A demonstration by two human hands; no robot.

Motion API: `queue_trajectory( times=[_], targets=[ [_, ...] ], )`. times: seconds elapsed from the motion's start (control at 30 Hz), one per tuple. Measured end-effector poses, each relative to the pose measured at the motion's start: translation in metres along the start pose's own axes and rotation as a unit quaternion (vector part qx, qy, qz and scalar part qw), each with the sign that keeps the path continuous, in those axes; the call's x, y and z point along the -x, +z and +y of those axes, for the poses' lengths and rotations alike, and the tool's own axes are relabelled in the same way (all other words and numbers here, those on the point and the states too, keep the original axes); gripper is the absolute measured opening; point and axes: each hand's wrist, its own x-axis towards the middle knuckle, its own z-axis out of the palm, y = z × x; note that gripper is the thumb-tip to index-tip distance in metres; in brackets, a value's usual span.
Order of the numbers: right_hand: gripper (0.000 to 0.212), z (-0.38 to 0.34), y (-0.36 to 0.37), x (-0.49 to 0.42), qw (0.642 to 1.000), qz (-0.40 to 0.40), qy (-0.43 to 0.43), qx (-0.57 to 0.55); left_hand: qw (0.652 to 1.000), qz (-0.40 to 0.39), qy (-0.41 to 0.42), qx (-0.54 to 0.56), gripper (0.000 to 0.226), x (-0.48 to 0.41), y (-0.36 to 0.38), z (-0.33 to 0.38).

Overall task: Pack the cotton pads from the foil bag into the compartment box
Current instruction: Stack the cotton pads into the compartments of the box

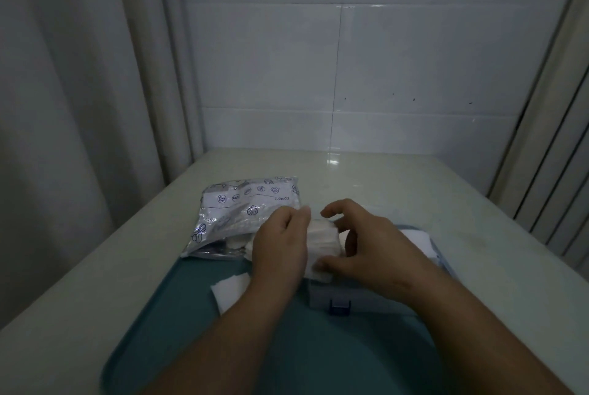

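Above the box (350, 296) on the tray (191, 331), the left hand (280, 245) and right hand (369, 248) grasp a stack of pads (322, 241). More remain in the bag (242, 209); loose pads (231, 291) lie beside. Packing seems unfinished; the box's contents are hidden.

One word, "Content", can be read upside down on the white label panel of the foil bag (245, 209); the small round icons beside it cannot be deciphered.
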Motion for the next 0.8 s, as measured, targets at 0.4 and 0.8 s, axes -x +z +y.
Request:
queue_trajectory(
  times=[0.4, 0.8],
  targets=[
    [0.087, 0.005, 0.004, 0.001, 0.999, -0.045, 0.029, -0.001, 0.998, -0.017, -0.057, 0.016, 0.029, 0.000, 0.005, -0.008],
    [0.059, 0.005, 0.002, 0.002, 0.999, -0.018, 0.022, -0.034, 0.999, -0.006, -0.004, 0.053, 0.031, 0.004, 0.005, -0.004]
  ],
)
